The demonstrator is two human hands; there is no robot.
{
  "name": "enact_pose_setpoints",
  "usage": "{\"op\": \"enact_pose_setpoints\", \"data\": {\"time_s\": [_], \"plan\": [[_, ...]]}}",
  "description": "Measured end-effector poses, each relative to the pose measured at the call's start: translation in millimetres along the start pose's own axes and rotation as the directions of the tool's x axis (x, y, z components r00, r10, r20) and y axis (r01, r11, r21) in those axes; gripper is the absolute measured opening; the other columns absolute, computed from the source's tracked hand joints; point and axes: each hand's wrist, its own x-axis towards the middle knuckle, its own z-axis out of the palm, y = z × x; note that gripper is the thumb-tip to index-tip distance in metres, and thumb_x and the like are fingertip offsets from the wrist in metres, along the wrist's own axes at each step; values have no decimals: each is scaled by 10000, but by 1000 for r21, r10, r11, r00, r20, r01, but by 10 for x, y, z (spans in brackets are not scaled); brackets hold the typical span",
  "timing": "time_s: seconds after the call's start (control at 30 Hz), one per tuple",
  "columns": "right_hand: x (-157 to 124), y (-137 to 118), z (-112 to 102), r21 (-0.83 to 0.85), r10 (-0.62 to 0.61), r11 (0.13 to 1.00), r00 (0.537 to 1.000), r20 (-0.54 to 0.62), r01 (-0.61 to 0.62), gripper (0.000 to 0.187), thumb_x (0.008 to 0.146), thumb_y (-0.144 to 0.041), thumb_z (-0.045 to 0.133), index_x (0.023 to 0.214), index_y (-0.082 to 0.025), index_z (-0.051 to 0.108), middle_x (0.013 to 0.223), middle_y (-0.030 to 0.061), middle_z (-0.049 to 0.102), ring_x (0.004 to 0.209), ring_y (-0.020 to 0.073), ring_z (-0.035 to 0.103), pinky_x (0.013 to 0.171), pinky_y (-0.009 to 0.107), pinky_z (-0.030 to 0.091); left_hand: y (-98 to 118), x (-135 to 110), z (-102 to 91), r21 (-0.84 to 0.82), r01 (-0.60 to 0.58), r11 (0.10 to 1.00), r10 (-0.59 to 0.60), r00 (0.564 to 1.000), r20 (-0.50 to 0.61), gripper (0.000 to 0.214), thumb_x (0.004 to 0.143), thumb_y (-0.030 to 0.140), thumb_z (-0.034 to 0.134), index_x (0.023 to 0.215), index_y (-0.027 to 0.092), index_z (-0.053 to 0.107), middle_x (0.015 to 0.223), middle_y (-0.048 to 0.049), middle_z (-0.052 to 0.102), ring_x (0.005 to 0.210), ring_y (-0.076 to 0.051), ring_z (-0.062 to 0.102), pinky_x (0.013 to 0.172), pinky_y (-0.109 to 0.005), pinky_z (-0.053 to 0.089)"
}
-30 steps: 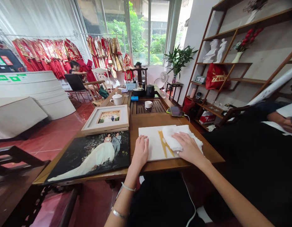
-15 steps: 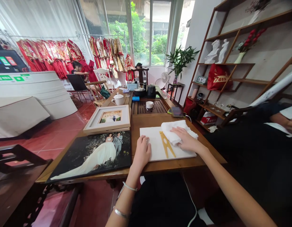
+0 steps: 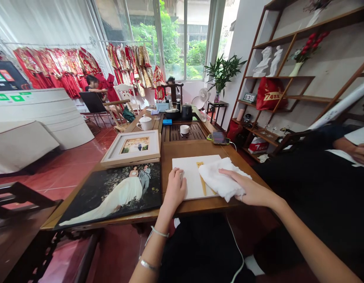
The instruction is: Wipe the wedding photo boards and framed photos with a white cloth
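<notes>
A thin white board (image 3: 186, 173) lies flat on the wooden table, with a yellow A-shaped piece (image 3: 202, 184) on its face. My left hand (image 3: 176, 186) grips the board's left edge with bent fingers. Under my right hand (image 3: 246, 188) is a bunched white towel (image 3: 218, 179), pressed against the right part of the board. The towel covers much of the yellow piece and hangs over the board's near right corner.
Left of the board lie a dark wedding photo panel (image 3: 117, 196) and a framed picture (image 3: 107, 154). Beyond stand a lidded white mug (image 3: 144, 123), a white cup (image 3: 184, 129) on a slatted tea tray (image 3: 172, 135), and a phone (image 3: 218, 137). A person in black (image 3: 302, 177) sits at the right.
My right hand has drawn the towel toward me and to the right, from the board's far right part to its near right corner, over the yellow piece. My left hand stays at the board's edge.
</notes>
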Motion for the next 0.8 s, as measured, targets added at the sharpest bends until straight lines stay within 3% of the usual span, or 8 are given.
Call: {"op": "enact_pose_setpoints", "data": {"time_s": [0.1,0.2,0.33,0.53,0.67,0.8], "plan": [[145,25,-19,-71,69,995,997,-47,-72,690,744,-217,543,1421,-260,416,1455,94,480,1323,306,445,1085,504,337,-3,0,-2,-2,-3,1000,3,1000,-3,240,856,159,477,1074,188,570,1226,-143,529,1239,-278,493,1097,-539,362],[328,52,-12,-189,66,979,994,-89,-82,597,788,-263,525,1381,-264,459,1404,96,541,1309,319,455,1103,575,232,-2,2,-8,7,-3,1000,3,1000,3,241,856,157,474,1076,184,569,1227,-145,529,1239,-279,492,1098,-542,358],[628,62,-2,-304,33,950,991,-129,-71,544,822,-305,508,1353,-190,476,1365,146,571,1274,320,495,1117,628,85,1,6,-18,17,1,1000,-1,1000,17,238,859,163,471,1076,175,566,1228,-154,528,1244,-281,488,1100,-541,354],[986,21,34,-406,28,911,992,-124,-76,510,850,-297,466,1316,-95,506,1297,202,608,1194,339,556,1114,618,152,3,6,-19,-3,5,1000,-5,1000,2,240,845,152,486,1068,186,569,1229,-141,528,1237,-277,494,1099,-535,358],[925,-58,114,-385,-75,923,988,-136,17,483,827,-259,462,1276,-102,548,1176,164,679,1104,303,608,1137,585,181,15,4,-16,7,6,1000,-6,1000,4,249,847,148,481,1078,186,565,1235,-145,527,1241,-279,493,1098,-539,360],[595,-243,197,-333,-205,931,969,-141,149,513,761,-239,506,1256,-118,573,1198,148,671,1135,291,600,1161,577,176,23,1,-9,15,7,1000,-7,1000,11,244,848,148,478,1075,183,560,1242,-148,522,1252,-285,488,1102,-537,356]]}}
